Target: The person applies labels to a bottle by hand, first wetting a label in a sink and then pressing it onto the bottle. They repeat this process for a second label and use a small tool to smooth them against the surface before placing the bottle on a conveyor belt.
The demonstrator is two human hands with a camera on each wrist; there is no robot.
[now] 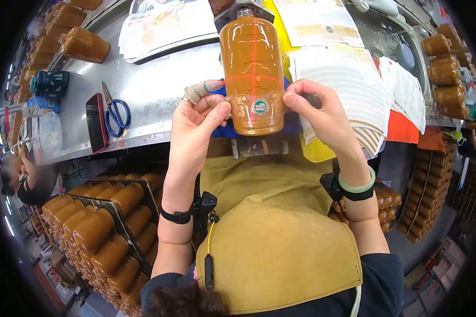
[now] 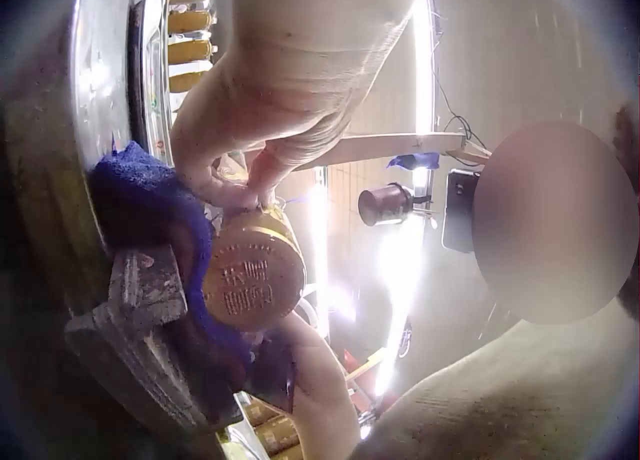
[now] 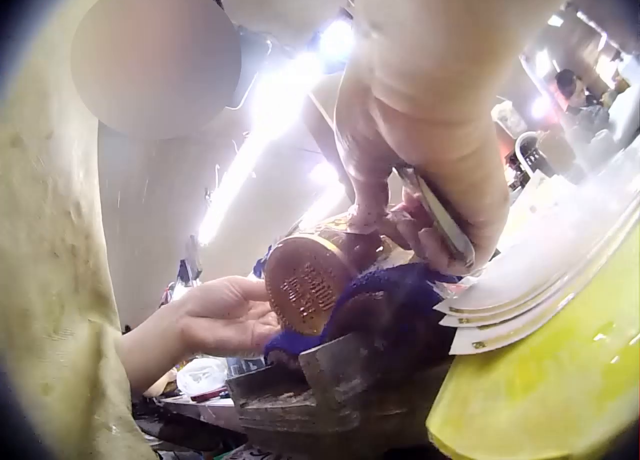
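A glossy amber-brown bottle (image 1: 251, 63) lies on its side over a blue cloth (image 1: 296, 124), its base toward the person. Around its lower part sits a clear decal strip (image 1: 241, 107) with gold patterns and a green-and-white emblem. My left hand (image 1: 194, 121), one finger wrapped in tan covering, pinches the strip's left end at the bottle's side. At the opposite side my right hand (image 1: 325, 111) pinches the right end between thumb and forefinger. A thin flat blade-like piece (image 3: 437, 218) is tucked in the right hand's fingers. Raised characters mark the bottle's base (image 2: 255, 280).
Blue-handled scissors (image 1: 116, 116) and a red-edged phone (image 1: 96, 122) lie left on the metal table. Printed sheets (image 1: 344, 84) are stacked at right over a yellow sheet (image 1: 317, 150). Racks of brown bottles (image 1: 100, 227) stand below the table. A metal-looking support (image 3: 330, 380) sits under the cloth.
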